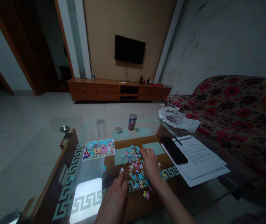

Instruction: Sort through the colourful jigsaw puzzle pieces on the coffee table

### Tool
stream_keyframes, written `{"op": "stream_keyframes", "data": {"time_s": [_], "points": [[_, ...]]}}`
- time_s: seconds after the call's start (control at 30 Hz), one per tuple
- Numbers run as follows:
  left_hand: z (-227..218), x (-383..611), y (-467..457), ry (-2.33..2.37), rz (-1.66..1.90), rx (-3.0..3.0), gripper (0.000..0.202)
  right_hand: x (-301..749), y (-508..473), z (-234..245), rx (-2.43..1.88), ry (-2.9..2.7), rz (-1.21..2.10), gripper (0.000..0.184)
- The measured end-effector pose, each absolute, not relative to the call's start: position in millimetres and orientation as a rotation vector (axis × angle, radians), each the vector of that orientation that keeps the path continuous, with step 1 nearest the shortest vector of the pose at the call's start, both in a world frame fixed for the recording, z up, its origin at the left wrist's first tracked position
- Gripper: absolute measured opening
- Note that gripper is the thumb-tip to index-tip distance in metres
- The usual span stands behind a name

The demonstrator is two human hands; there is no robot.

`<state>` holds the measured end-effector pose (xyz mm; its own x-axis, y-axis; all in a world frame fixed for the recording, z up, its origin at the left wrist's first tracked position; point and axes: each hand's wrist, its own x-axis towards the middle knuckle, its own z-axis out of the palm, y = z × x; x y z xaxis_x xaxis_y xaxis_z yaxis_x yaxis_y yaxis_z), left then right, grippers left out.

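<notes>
A loose pile of small colourful jigsaw puzzle pieces (133, 168) lies on the glass coffee table. My left hand (115, 194) is at the near side of the pile, its index finger stretched out and its tip touching a pale puzzle piece (121, 170). Over the right part of the pile rests my right hand (149, 163), fingers bent and slightly apart, no piece visible in them. A separate blue and purple piece (104, 169) lies left of the pile. Beyond it is a cartoon picture card (99, 150).
Behind the pile stand a clear glass (101, 127), a round metal lid (118, 130) and a printed tin (132, 122). To the right, a black phone (174, 150) and a pen (178, 141) lie on printed papers (200, 158). A plastic bag (179, 119) sits near the flowered sofa (235, 102).
</notes>
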<state>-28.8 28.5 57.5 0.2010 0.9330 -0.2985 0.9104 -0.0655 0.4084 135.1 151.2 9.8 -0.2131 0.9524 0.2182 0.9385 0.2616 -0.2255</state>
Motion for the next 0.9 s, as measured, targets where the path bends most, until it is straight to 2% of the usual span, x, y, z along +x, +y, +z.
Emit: {"op": "stream_keyframes", "data": {"time_s": [0.17,0.57,0.9], "points": [[54,-29,29,1.71,0.074,1.971,0.05,128,158,6,-1.696,-2.223,0.176,0.06],[51,-28,30,1.706,0.043,1.952,0.055,120,175,-9,-1.659,-2.217,0.129,0.068],[50,-27,27,1.715,0.057,1.97,0.054,150,180,4,-1.742,-1.928,0.01,0.056]]}}
